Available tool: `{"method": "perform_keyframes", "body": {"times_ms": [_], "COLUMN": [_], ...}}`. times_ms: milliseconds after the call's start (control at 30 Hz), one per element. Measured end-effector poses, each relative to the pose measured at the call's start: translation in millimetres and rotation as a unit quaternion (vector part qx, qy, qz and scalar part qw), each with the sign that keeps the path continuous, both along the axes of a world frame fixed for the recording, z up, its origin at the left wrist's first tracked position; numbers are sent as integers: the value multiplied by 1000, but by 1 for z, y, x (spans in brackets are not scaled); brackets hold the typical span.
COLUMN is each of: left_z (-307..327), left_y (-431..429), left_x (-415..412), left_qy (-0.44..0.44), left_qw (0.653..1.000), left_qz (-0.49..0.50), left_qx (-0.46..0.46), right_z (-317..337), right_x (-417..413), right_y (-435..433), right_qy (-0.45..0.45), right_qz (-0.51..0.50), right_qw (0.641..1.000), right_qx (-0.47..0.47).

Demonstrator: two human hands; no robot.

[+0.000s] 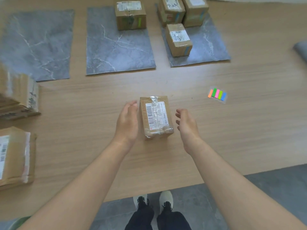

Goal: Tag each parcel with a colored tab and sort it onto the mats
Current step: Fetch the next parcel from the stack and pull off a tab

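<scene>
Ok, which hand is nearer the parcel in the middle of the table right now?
Left. The left hand is open, close against the left side of the parcel; the right hand hovers off its right side, with bare table showing between.

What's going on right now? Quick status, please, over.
Left hand, right hand open, either side of parcel, not holding. No tab visible on it. Colored tabs lie to its right, nothing between.

Small taped cardboard parcel (156, 117) lying label-up mid-table, strip of colored tabs (217, 95) well to its right, three grey marbled mats beyond, left mat (36, 45), middle mat (116, 47) bearing one green-tabbed parcel (130, 14), right mat (207, 47) bearing three blue-tabbed parcels (179, 39), unsorted parcels (16, 95) at the table's left edge.
</scene>
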State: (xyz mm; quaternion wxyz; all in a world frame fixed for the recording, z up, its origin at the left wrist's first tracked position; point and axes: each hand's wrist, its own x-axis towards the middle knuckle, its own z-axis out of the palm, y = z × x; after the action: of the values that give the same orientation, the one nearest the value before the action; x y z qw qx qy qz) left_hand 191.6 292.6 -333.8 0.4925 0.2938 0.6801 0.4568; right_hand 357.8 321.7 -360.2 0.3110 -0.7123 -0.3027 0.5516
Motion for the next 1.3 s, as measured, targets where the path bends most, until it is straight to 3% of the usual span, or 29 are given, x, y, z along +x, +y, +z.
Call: {"method": "perform_keyframes", "body": {"times_ms": [200,500,733,933,1133,1300], "left_z": [34,14,-13,-37,-57,-68], "left_y": [44,106,149,177,193,199], "left_x": [40,144,209,242,257,260], "left_qy": [-20,-51,-76,-89,-74,-127], "left_qw": [997,991,988,988,985,980], "left_qz": [-46,-121,-119,-102,-139,-130], "left_qx": [52,4,-56,-78,-69,-78], "right_z": [21,2,-37,-67,-94,-105], "right_x": [44,137,211,236,243,243], "right_y": [31,92,141,181,209,219], "right_qy": [6,31,-34,-102,-197,-242], "right_qz": [-51,-92,-50,46,195,252], "right_qw": [998,992,994,989,952,928], "right_qx": [45,80,90,95,128,131]}}
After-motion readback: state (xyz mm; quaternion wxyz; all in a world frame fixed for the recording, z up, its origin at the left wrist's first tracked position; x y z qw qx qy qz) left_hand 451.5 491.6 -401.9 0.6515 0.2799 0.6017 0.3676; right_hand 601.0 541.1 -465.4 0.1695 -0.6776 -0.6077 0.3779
